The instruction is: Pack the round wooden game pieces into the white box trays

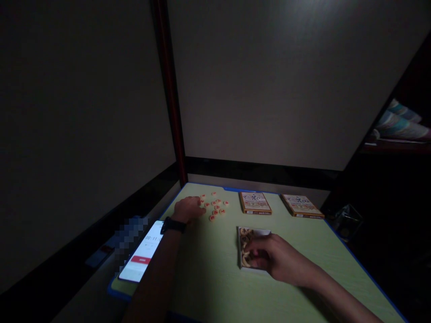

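On a light green table (208, 269) my left hand (188, 208), with a dark watch on the wrist, rests knuckles up beside a scatter of small round pale game pieces with red marks (215, 206); its fingers are curled at the pile's left edge. My right hand (272, 258) reaches into a small open white box (251, 233) with more round pieces inside, fingers bent over them. What either hand grips is hidden in the dim light.
Two flat printed box parts (255, 202) (302, 205) lie at the table's far side. A phone with a lit timer screen (143, 253) sits at the left edge. A clear container (346, 220) stands off the right side. Walls close in behind.
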### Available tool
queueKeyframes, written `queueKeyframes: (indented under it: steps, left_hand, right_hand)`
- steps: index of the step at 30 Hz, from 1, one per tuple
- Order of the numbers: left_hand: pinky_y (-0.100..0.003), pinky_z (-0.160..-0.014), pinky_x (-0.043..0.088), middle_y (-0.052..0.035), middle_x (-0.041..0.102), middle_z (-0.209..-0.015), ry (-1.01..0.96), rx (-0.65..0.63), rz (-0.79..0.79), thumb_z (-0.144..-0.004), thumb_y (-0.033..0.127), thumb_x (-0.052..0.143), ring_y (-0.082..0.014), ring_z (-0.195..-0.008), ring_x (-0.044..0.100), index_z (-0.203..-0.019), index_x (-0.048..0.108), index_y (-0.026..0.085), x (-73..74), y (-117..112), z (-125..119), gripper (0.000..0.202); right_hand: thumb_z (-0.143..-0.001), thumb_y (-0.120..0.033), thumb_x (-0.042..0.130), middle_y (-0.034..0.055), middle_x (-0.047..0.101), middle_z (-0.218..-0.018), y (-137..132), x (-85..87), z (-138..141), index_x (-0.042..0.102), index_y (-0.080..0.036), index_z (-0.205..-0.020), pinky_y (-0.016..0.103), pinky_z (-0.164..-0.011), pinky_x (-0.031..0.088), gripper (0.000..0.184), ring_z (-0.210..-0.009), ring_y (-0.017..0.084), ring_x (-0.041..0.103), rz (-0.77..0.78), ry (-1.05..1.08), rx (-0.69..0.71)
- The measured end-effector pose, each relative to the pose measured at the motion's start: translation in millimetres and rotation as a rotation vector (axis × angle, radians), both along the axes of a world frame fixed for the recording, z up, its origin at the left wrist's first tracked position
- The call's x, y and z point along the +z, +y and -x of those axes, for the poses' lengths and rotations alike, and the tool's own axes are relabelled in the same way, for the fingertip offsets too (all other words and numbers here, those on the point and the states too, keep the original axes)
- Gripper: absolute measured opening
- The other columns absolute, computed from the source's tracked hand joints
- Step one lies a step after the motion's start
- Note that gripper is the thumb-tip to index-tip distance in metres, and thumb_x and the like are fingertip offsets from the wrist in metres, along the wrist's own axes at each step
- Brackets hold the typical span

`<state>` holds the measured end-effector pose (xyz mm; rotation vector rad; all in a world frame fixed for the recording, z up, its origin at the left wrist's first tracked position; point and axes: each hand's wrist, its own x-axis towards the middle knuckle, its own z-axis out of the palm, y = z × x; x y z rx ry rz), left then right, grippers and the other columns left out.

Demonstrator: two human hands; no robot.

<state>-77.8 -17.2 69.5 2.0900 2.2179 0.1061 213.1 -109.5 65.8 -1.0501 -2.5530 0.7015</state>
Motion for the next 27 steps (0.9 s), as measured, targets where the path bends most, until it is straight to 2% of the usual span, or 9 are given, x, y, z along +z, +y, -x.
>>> queueKeyframes:
  steps: [6, 10, 16, 21, 27]
  left_hand:
    - [-0.035, -0.088, 0.050, -0.0079, 0.070, -0.118, 0.021, -0.017, 0.028, -0.078, 0.044, 0.055, -0.0272, -0.111, 0.064, -0.107, 0.067, 0.025, -5.2, 1, 2, 0.035]
    - [-0.035, -0.088, 0.050, -0.0082, 0.070, -0.119, 0.036, 0.004, 0.032, -0.081, 0.049, 0.055, -0.0273, -0.111, 0.064, -0.106, 0.067, 0.025, -4.6, -1, 2, 0.036]
    - [-0.035, -0.087, 0.050, -0.0090, 0.070, -0.119, 0.019, 0.004, 0.060, -0.082, 0.050, 0.055, -0.0271, -0.109, 0.064, -0.105, 0.067, 0.024, -3.7, 0, 2, 0.036]
    - [-0.032, -0.083, 0.051, -0.0088, 0.071, -0.114, 0.014, 0.005, 0.053, -0.084, 0.053, 0.053, -0.0265, -0.106, 0.065, -0.102, 0.067, 0.024, -5.6, 2, 4, 0.037]
    - [-0.034, -0.084, 0.051, -0.0097, 0.071, -0.114, 0.010, -0.005, 0.047, -0.084, 0.054, 0.052, -0.0276, -0.106, 0.065, -0.102, 0.068, 0.023, -5.9, 2, 4, 0.038]
  right_hand:
    - [-0.082, -0.010, 0.061, 0.0016, 0.071, -0.081, 9, -10.9, -1, 0.075, -0.020, -0.091, 0.025, -0.067, 0.041, 0.019, -0.073, 0.014, 0.061, 0.062, 0.055, 0.093]
    - [-0.083, -0.011, 0.060, 0.0002, 0.070, -0.075, 11, -16.5, -2, 0.075, -0.019, -0.085, 0.024, -0.065, 0.040, 0.017, -0.070, 0.014, 0.060, 0.069, 0.063, 0.126]
    - [-0.081, -0.006, 0.058, 0.0006, 0.072, -0.080, 9, -8.6, -1, 0.077, -0.019, -0.093, 0.023, -0.067, 0.041, 0.026, -0.072, 0.013, 0.060, 0.113, 0.057, 0.147]
    - [-0.082, -0.005, 0.056, -0.0003, 0.066, -0.076, 7, -4.2, -1, 0.075, -0.018, -0.086, 0.022, -0.067, 0.040, 0.023, -0.072, 0.013, 0.056, 0.133, 0.019, 0.164]
    - [-0.081, -0.006, 0.056, -0.0012, 0.064, -0.072, 7, -8.2, -2, 0.073, -0.019, -0.081, 0.023, -0.064, 0.041, 0.021, -0.068, 0.013, 0.056, 0.137, 0.019, 0.155]
